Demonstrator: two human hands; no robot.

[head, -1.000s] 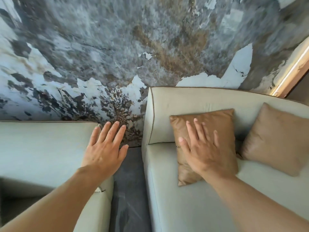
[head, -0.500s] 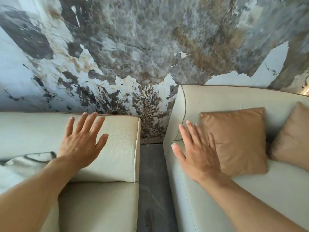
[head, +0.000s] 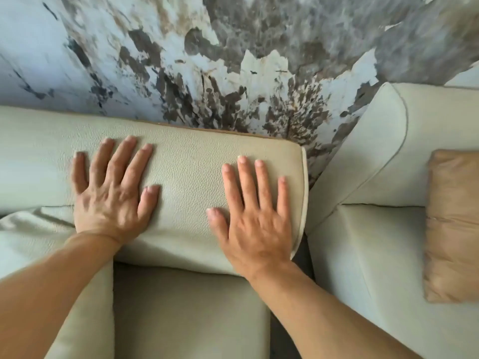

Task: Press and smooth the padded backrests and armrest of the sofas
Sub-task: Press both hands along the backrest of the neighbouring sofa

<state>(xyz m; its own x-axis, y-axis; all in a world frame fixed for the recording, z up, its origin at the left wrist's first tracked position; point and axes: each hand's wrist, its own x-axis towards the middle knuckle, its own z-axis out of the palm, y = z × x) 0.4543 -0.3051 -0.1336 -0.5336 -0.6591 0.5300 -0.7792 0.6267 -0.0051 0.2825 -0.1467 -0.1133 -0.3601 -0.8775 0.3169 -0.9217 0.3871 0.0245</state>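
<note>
The padded cream backrest (head: 191,177) of the left sofa fills the middle of the view, its leather pebbled and its right end piped. My left hand (head: 111,190) lies flat on it with the fingers spread, palm down near its left part. My right hand (head: 255,216) lies flat on the same backrest close to its right end, fingers apart and pointing at the wall. Neither hand holds anything. Below the backrest is the sofa's seat cushion (head: 186,312). The second cream sofa's armrest (head: 375,156) stands to the right.
A tan cushion (head: 453,224) leans on the right sofa at the frame's edge. A narrow dark floor gap (head: 300,257) separates the two sofas. A grey, white and brown mottled wall (head: 233,60) rises right behind them. A rumpled pale cushion (head: 28,229) sits at the left.
The view has swung left and closer to the left sofa. My right hand crossed the gap from the right sofa onto the left backrest, and both hands now lie flat on it.
</note>
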